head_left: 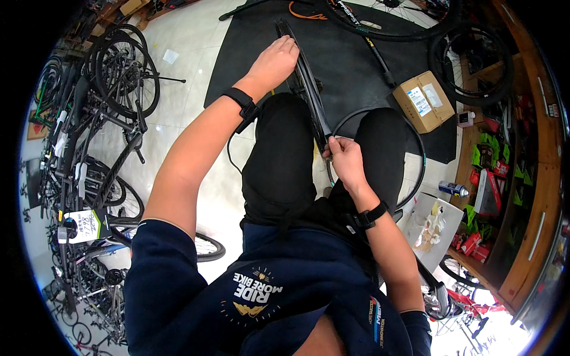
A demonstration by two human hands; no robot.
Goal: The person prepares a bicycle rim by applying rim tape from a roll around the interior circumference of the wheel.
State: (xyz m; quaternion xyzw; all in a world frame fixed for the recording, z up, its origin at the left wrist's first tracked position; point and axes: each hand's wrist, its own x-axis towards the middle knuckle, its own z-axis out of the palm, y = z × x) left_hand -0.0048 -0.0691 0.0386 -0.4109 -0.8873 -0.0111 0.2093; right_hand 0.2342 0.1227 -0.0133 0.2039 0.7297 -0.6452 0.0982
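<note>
A black bicycle wheel [307, 86] stands nearly edge-on between my knees, running away from me. My left hand [279, 62] is closed over its far part, the fingers bent round the black tyre. Closer to my body, my right hand [345, 157] pinches the tyre's near part between thumb and fingers. What lies under the fingertips of both hands is hidden. A thin dark hoop [423, 160] with small teal marks curves around my right knee; whether it joins the wheel I cannot tell.
A dark mat [237, 65] covers the floor ahead, with a cardboard box [423, 102] and another wheel [392, 35] on it. Parked bicycles [124, 77] line the left. Wooden shelving [528, 196] with packages stands right, near a spray can [453, 188] and a white bin [442, 228].
</note>
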